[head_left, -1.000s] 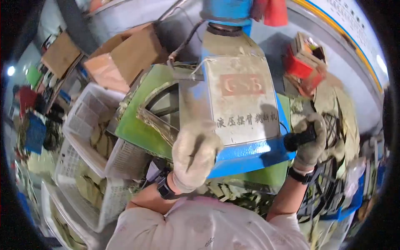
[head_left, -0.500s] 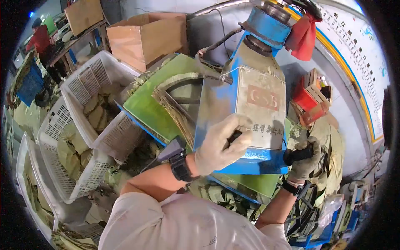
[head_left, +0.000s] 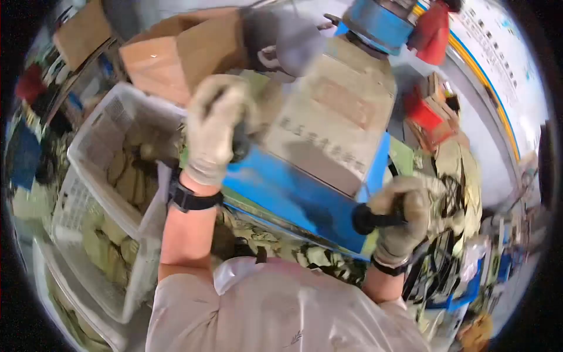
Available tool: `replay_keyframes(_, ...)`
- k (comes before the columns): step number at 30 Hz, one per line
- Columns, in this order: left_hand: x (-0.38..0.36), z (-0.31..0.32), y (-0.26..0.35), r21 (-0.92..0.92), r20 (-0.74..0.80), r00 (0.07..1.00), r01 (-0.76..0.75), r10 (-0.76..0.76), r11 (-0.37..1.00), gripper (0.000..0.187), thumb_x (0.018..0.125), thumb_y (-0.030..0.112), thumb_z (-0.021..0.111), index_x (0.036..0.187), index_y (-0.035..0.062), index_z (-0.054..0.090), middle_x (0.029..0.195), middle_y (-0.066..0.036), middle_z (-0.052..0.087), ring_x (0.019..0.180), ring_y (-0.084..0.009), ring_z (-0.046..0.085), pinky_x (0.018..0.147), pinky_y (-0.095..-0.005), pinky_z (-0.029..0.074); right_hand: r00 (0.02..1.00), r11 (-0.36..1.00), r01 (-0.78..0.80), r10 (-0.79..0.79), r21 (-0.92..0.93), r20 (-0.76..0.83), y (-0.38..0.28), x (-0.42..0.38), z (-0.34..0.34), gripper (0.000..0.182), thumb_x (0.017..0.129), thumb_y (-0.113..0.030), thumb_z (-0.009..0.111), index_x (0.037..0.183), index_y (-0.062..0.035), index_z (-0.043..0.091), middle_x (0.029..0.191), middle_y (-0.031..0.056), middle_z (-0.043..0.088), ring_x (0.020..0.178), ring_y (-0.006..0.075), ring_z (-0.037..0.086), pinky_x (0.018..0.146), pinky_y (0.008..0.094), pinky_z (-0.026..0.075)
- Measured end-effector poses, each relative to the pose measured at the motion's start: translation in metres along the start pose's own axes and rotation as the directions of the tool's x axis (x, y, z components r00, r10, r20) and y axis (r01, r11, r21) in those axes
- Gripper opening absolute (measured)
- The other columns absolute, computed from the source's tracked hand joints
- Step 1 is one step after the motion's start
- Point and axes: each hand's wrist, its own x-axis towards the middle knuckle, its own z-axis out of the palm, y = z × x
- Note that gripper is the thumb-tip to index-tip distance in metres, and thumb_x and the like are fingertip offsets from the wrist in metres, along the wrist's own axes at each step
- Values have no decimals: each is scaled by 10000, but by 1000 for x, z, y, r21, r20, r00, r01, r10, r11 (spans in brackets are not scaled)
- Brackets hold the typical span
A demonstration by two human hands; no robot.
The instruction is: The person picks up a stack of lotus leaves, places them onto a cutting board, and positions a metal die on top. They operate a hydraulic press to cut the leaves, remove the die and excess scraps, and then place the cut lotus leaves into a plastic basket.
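A swing-arm cutting press with a blue and beige arm fills the middle of the head view, its lettered cover blurred by motion. My gloved left hand is closed around a black handle at the arm's left corner. On the right, my gloved right hand grips another black handle, which sticks out from the front right corner. Beneath the arm, a green cutting board shows only in parts. The curved die seen earlier on the board is hidden now.
White plastic crates with cut pieces stand on the left. Behind them is a cardboard box, beside a blurred shape like a person's head in a grey cap. A red box sits at right. Scraps lie below the press.
The press arm has swung left across the board, with both my hands moving along on its handles. My left hand is farther left and higher. The grey-capped shape has appeared behind the arm.
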Motion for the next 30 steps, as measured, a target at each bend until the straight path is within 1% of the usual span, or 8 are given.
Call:
replay_keyframes(7,72,-75,-72,508,121,907,-406,404,759,188,1004,141,539,1037,-13,642,770,-57,629,701,-171,577,616,-309,479,955,987,-87,44,137,293,41,14,97,398,1073,-331,493,1128,36,638,808,77,639,717,144,582,663,282,478)
replay_keyframes(17,115,-119,-137,17,-99,994,42,-40,999,218,975,12,578,1184,-39,611,980,-142,622,758,-210,610,634,-314,538,934,969,-109,23,223,357,72,28,145,414,1107,-263,381,1087,70,626,942,123,651,738,185,631,671,308,509)
replay_keyframes(18,114,-114,-144,439,159,856,-507,491,742,223,987,22,567,1196,-49,599,991,-147,625,768,-227,623,635,-321,539,923,967,-149,60,209,380,73,28,143,410,1109,-254,372,1097,66,629,955,123,650,746,189,635,678,315,515)
replay_keyframes(23,111,-156,-189,632,109,855,-453,507,629,254,1031,44,503,1254,-52,577,1109,-215,650,908,-363,631,827,-463,552,940,983,-94,36,157,340,78,20,147,335,1079,-256,451,1112,25,631,906,115,636,766,202,619,705,334,511)
replay_keyframes(25,114,-134,-158,834,407,486,-544,774,-97,260,1068,67,448,1271,-44,567,1127,-200,659,931,-374,636,864,-438,549,963,987,-82,42,141,267,78,19,144,284,1050,-261,523,1102,-7,637,852,97,621,758,202,597,714,344,503)
replay_keyframes(26,116,-153,-171,844,410,692,-535,594,41,270,1083,106,430,1272,-37,559,1136,-202,659,894,-345,650,823,-410,564,970,998,63,-67,24,233,77,17,138,288,1027,-262,563,1146,-10,637,923,124,648,842,255,632,778,382,514)
replay_keyframes(27,121,-161,-177,406,112,896,-436,430,803,270,1066,138,479,1251,-38,567,1021,-188,671,790,-292,649,701,-388,564,960,975,200,-174,-101,219,76,16,130,313,1004,-262,603,1191,-13,637,994,151,676,926,309,667,843,419,524)
replay_keyframes(30,129,-124,-143,307,-45,984,-148,170,940,589,1056,578,392,1208,47,596,799,-77,604,693,-181,567,581,-340,490,980,861,184,-122,-474,159,67,1,72,586,921,-425,743,1266,33,624,1179,207,668,1084,385,649,957,467,502)
